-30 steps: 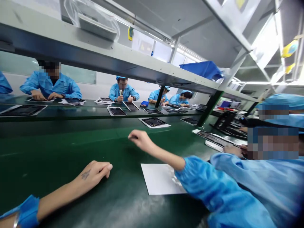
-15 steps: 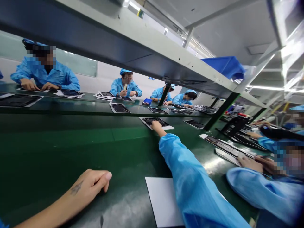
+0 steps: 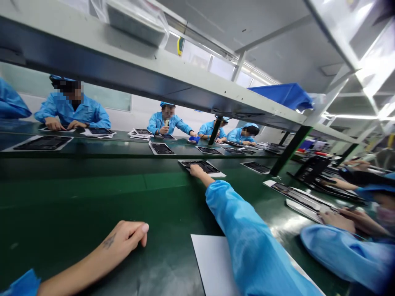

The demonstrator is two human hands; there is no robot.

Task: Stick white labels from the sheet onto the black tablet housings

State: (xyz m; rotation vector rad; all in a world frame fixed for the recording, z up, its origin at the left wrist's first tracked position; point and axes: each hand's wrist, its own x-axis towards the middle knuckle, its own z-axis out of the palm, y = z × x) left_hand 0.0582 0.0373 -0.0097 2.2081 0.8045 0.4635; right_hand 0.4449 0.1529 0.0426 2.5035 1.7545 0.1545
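My right hand (image 3: 196, 170), at the end of a blue sleeve, reaches far across the green bench. Its fingers are closed at the near left edge of a flat black panel (image 3: 205, 166), which lies on a white sheet; the fingertips are partly hidden. The panel looks like an electronics housing. My left hand (image 3: 131, 236) rests on the bench at lower left, fingers curled under and thumb against the index finger, with nothing visible in it. A white board (image 3: 212, 263) lies between my arms, partly covered by the right sleeve.
A raised shelf (image 3: 185, 88) crosses above the bench, carried by dark posts (image 3: 291, 150). More black panels (image 3: 256, 167) on white sheets lie along the far side. A co-worker's sleeve (image 3: 342, 246) is close on my right, beside stacked panels (image 3: 299, 193). Other people sit opposite.
My right hand has shifted to the left edge of the black panel, which has slid slightly left relative to the bench. My left hand stays on the bench. The camera view has shifted.
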